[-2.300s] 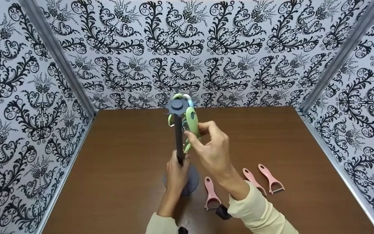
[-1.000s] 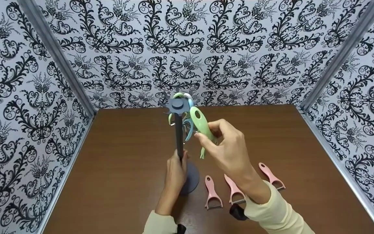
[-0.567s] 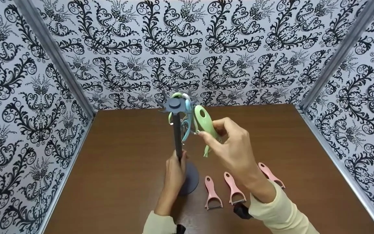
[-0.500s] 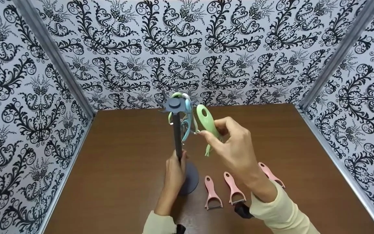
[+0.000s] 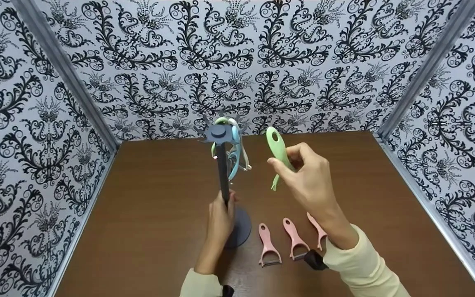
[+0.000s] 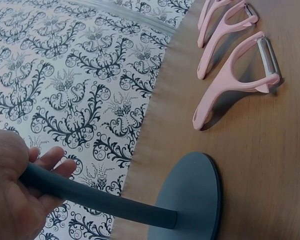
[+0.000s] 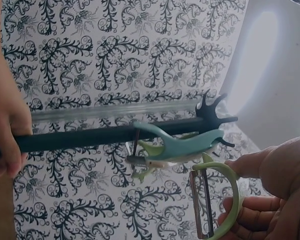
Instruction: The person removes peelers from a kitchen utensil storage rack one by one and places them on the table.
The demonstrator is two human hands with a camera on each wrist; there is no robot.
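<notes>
A dark stand with a round base (image 5: 241, 229) and a hooked top (image 5: 218, 133) is gripped around its post by the left hand (image 5: 220, 218); the left wrist view shows the fingers (image 6: 52, 157) around the post (image 6: 100, 200). Blue, green and whitish peelers hang from the hooks, the blue peeler (image 7: 190, 146) nearest in the right wrist view. To the right of the stand, the right hand (image 5: 311, 177) pinches a light green peeler (image 5: 278, 144), its holed handle end up. In the right wrist view that peeler's blade (image 7: 202, 202) shows beside the hand (image 7: 270, 190), apart from the hooks.
Three pink peelers lie right of the base: one nearest it (image 5: 266, 243), a middle one (image 5: 294, 237), and one (image 5: 316, 227) partly behind the right forearm. Patterned walls (image 5: 237, 62) with metal corner posts enclose the brown table (image 5: 151, 198).
The green peeler has come away from the hooks and moved right with the right hand. The left hand keeps its grip on the post, which tilts slightly left. The rightmost pink peeler appears shifted left.
</notes>
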